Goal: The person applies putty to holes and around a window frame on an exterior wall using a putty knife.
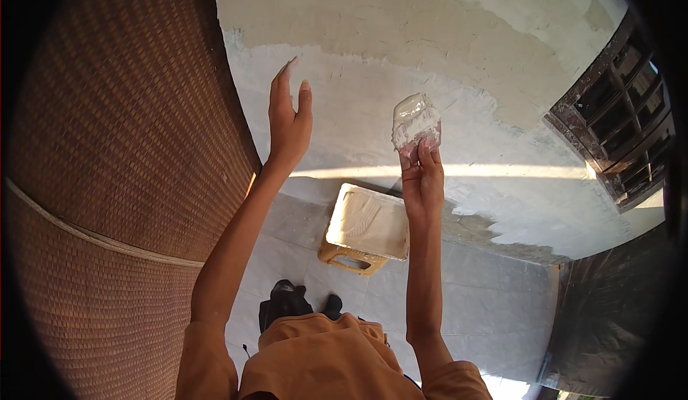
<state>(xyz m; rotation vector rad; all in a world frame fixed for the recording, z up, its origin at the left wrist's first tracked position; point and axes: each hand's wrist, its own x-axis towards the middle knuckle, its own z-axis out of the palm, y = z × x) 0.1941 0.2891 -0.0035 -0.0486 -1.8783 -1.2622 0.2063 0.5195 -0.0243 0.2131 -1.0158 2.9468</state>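
My right hand [423, 185] is raised in front of the wall, its fingers closed around the lower end of a wide paintbrush [416, 121]. The brush head is caked with whitish paint, wet and glossy toward its top end. Most of the handle is hidden in my grip. My left hand [289, 124] is held up near the wall on the left, fingers stretched and thumb apart, holding nothing. The wall [358, 78] carries patchy white and beige coats. Whether either hand touches it I cannot tell.
Below and between my arms, a rectangular tray [369, 221] of cream paint rests on a tan plastic stool [353, 259]. A woven mat screen [143, 113] with a rope [100, 237] hangs at left. A dark barred window [622, 99] and black sheeting [609, 321] are at right.
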